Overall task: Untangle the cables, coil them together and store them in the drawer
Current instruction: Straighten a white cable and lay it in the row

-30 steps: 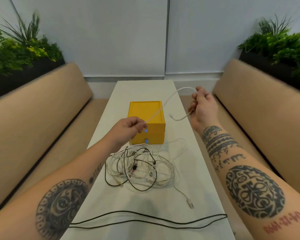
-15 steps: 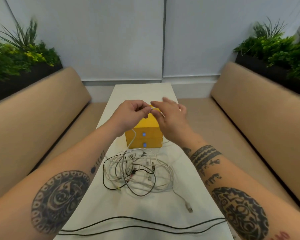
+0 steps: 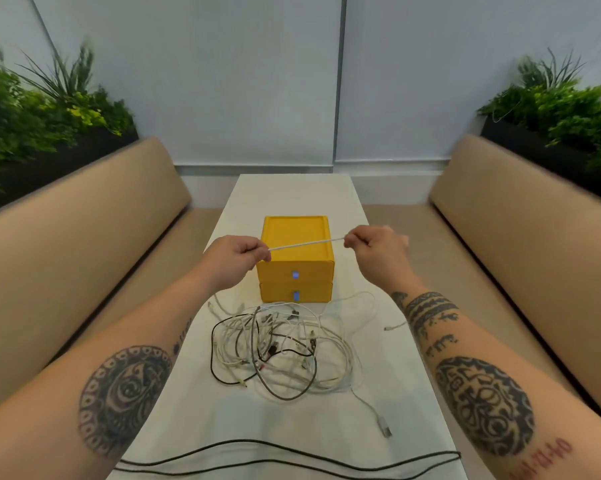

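Cable, who grips it?
– Fingers of left hand pinch one part, right hand pinches another. White span pulled straight between them, raised over the box.
– Why stretched?
– Likely to straighten it and check it runs free before coiling. Its ends seem to trail down, one by the left wrist, one past the right forearm; can't trace them for sure.
– Rest?
– Tangle of white and dark leads lies on the table, just in front of the box. Both drawers closed. Black cable lies apart along the near edge.
– In the way?
– Tangle sits right before the drawer fronts, so opening one may snag it. Benches either side, plants behind, well apart.
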`<act>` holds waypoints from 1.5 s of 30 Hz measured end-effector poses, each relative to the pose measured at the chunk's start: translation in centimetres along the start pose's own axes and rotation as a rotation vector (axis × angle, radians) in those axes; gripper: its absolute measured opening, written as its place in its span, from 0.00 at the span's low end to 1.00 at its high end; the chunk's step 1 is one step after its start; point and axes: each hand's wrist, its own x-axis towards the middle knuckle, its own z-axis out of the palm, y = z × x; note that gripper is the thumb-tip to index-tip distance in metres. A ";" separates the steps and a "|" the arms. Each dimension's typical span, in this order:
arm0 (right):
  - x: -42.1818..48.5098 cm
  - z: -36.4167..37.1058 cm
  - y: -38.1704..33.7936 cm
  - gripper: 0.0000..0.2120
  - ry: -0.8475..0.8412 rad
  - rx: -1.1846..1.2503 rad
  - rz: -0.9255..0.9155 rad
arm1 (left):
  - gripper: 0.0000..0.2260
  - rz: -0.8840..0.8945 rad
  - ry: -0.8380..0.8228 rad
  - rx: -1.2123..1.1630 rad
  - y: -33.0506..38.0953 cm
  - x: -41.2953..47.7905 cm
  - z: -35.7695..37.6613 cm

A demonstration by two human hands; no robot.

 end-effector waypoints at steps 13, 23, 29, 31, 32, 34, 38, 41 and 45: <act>-2.2 0.3 5.5 0.18 -0.378 -0.280 0.263 | 0.12 -0.005 0.074 0.168 -0.7 -0.6 0.3; -2.8 0.7 -5.5 0.14 -0.437 0.538 0.107 | 0.08 0.107 -0.029 0.140 6.4 -0.6 1.3; -1.5 -1.4 -3.4 0.16 -0.339 0.566 0.125 | 0.15 0.017 -0.175 0.029 3.5 -1.4 0.1; -1.3 -1.6 -3.0 0.16 -0.330 0.528 0.114 | 0.15 0.017 -0.202 0.142 2.9 -1.7 0.2; -1.3 -1.6 -2.9 0.15 -0.329 0.504 0.103 | 0.15 0.018 -0.190 0.195 2.6 -1.7 0.3; -1.3 -1.6 -2.6 0.14 -0.338 0.445 0.064 | 0.14 0.030 -0.151 0.274 2.3 -1.4 0.4; -1.8 -1.8 -3.7 0.12 -0.329 0.200 -0.111 | 0.12 0.033 -0.097 0.522 2.4 -0.5 0.9; -3.3 -1.0 -5.6 0.14 -0.320 0.060 -0.263 | 0.15 -0.050 0.045 0.676 2.7 0.0 1.6; -3.8 -0.9 -5.2 0.12 -0.328 0.180 -0.187 | 0.13 -0.095 0.018 0.577 2.6 0.0 1.8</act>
